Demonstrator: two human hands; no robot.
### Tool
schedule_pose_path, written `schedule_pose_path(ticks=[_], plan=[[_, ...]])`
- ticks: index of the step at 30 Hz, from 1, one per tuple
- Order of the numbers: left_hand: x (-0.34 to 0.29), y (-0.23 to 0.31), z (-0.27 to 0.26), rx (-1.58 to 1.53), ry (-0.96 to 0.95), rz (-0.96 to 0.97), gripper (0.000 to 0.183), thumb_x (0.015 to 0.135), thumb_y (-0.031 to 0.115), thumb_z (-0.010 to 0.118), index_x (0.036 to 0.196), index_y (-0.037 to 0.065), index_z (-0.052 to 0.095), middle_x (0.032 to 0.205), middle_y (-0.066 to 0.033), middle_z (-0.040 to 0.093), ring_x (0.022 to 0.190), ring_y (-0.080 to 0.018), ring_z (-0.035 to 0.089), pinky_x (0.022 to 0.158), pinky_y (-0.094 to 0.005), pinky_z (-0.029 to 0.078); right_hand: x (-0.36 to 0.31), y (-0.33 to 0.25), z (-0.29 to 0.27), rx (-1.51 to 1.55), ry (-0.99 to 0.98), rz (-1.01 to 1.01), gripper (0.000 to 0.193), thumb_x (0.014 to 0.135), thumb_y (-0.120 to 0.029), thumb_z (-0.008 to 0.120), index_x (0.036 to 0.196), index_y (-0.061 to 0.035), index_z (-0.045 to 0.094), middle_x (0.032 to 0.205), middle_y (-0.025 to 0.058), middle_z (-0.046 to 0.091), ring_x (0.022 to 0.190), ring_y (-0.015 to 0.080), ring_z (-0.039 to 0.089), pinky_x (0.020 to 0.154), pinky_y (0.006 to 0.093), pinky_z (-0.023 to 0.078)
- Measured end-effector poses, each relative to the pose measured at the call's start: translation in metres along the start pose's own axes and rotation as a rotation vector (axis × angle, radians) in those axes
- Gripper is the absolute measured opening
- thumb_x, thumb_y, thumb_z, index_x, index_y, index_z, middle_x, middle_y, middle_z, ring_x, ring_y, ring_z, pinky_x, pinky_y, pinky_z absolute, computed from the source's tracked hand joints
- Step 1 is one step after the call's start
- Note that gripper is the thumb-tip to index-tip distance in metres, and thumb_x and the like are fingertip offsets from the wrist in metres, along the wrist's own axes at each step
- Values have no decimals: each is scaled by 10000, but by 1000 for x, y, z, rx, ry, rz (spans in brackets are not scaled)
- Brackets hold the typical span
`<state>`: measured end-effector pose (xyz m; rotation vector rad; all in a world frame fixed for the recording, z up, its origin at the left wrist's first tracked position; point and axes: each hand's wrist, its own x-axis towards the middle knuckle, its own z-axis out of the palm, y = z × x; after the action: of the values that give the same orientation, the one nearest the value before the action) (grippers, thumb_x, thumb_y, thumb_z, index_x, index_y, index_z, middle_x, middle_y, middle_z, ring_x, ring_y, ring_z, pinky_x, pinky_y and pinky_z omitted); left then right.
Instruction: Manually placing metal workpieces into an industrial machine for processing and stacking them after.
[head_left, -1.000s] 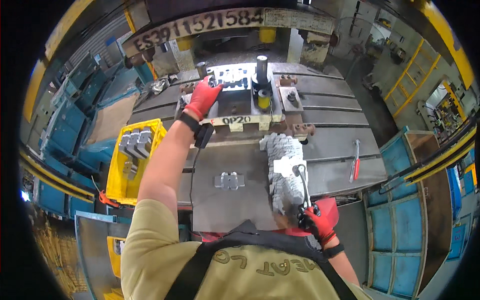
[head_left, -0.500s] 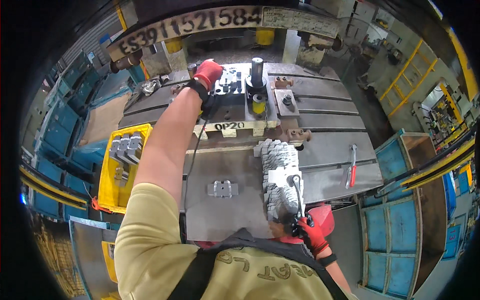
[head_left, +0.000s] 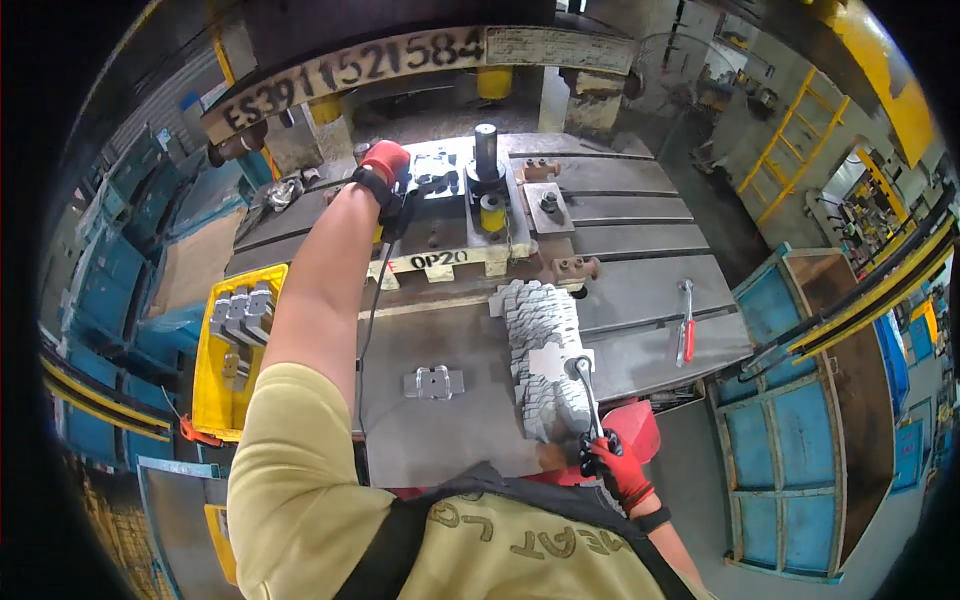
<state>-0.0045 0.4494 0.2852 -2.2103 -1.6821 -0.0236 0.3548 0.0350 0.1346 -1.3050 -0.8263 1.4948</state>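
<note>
My left hand (head_left: 385, 160), in a red glove, reaches far out to the left end of the die (head_left: 450, 225) on the press bed. Its fingers are mostly hidden, and a black part with a cable (head_left: 396, 218) hangs below the wrist. Near my body, my right hand (head_left: 622, 472), in a red and black glove, closes on the handle of a metal rod tool (head_left: 590, 395). The tool's round head rests on a flat metal plate (head_left: 548, 362) above a stack of grey blanks (head_left: 535, 315). A formed metal part (head_left: 434, 383) lies on the bench to the left of the stack.
A yellow bin (head_left: 208, 385) with several formed parts stands at the left. A black guide post (head_left: 486, 152) rises from the die. On the right of the bed lies a red-handled wrench (head_left: 686, 325). Blue metal crates (head_left: 795, 450) stand at the right.
My view has shifted slightly to the right. The left hand has drawn a little left from the light plate on the die. The tool head and metal plate have moved slightly right over the stack.
</note>
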Motion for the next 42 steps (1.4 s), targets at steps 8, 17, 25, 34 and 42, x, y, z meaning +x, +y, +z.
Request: schedule_pose_path(ticks=[8,17,25,34,42], plan=[[-57,21,-63,-809,588,-159,159,669,158,458,754,35,512,684,-144,540,671,-273,524,591,-326,401,-1,-2,-2,16,43,36,85,699,-78,537,690,-79,453,615,-37,410,557,65,414,477,214,355],[-269,105,-1,-1588,28,-310,151,705,88,483,839,39,534,682,21,512,628,-59,439,569,-213,377,5,3,-5,71,-56,78,123,692,-60,524,629,-94,424,604,-44,395,549,55,395,494,210,344],[-326,137,50,-810,129,-428,259,643,143,524,902,123,517,869,-139,481,801,-273,479,675,-327,402,10,-18,3,-88,-178,86,105,706,-87,520,659,-89,427,613,-24,417,559,72,418,475,217,354],[-332,132,46,-926,41,-352,462,610,238,570,1029,108,424,1002,-135,427,869,-287,459,719,-337,396,55,-123,74,-121,-544,-72,163,771,-233,450,809,-75,452,659,-21,425,567,67,424,487,199,343],[-323,146,27,-835,-9,-235,605,542,268,620,1075,126,373,1054,-78,411,910,-260,450,741,-329,392,162,-175,152,-127,-667,-285,272,777,-307,422,902,-72,480,678,-5,467,579,74,444,485,203,355]])
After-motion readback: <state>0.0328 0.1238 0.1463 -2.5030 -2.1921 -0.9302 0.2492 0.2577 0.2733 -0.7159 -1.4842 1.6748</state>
